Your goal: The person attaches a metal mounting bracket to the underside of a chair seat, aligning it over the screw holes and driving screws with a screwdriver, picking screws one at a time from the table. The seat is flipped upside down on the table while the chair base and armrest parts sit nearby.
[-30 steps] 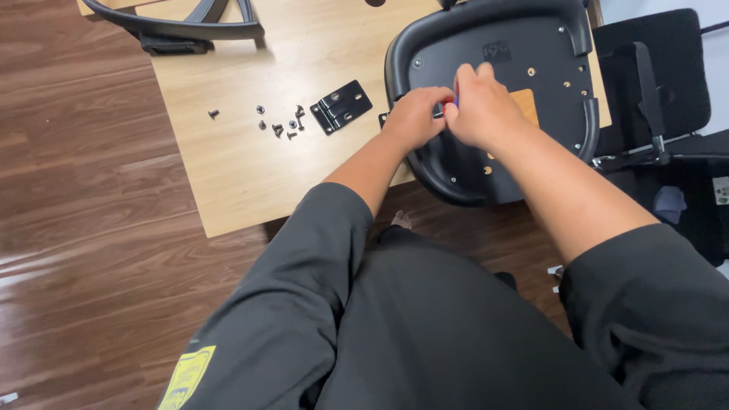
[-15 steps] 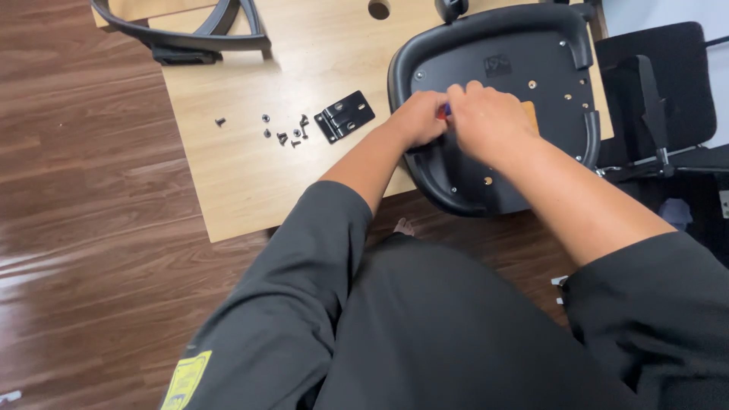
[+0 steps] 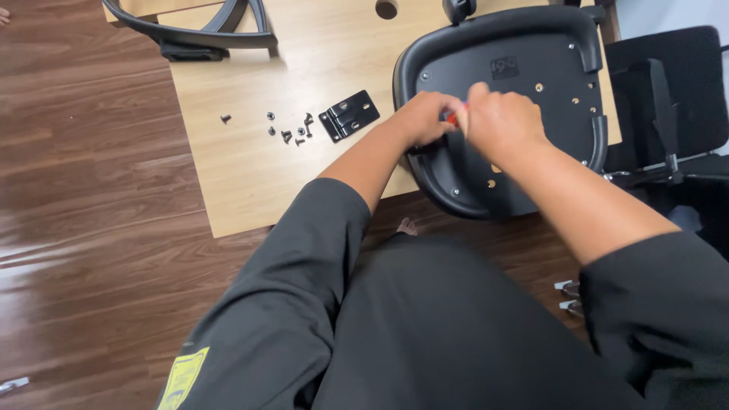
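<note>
While curled together over the upturned seat [image 3: 524, 83] in the upper right of the frame, left hand [image 3: 421, 118] and right hand [image 3: 501, 121] almost touching, knuckles up. Between them, a small red tool tip [image 3: 452, 118] showing; right fingers closed around it, left fingers bent in against the seat's underside beside it, though what they pinch cannot be told. Seat black, lying bottom up, half on the pale wooden bench [image 3: 250, 167], half past its lower edge over the dark wood floor [image 3: 83, 212]. Left of the hands on the bench, a black bracket [image 3: 348, 115], flat; just left of that, a scatter of screws [image 3: 285, 130], one apart at the far left. At the top left of the frame, a curved black armrest [image 3: 190, 34] lying across the bench's corner. At the right edge, more black chair parts [image 3: 668, 106] on the floor. Across the lower frame, dark sleeves and lap, a yellow patch [image 3: 182, 376] at the bottom left.
</note>
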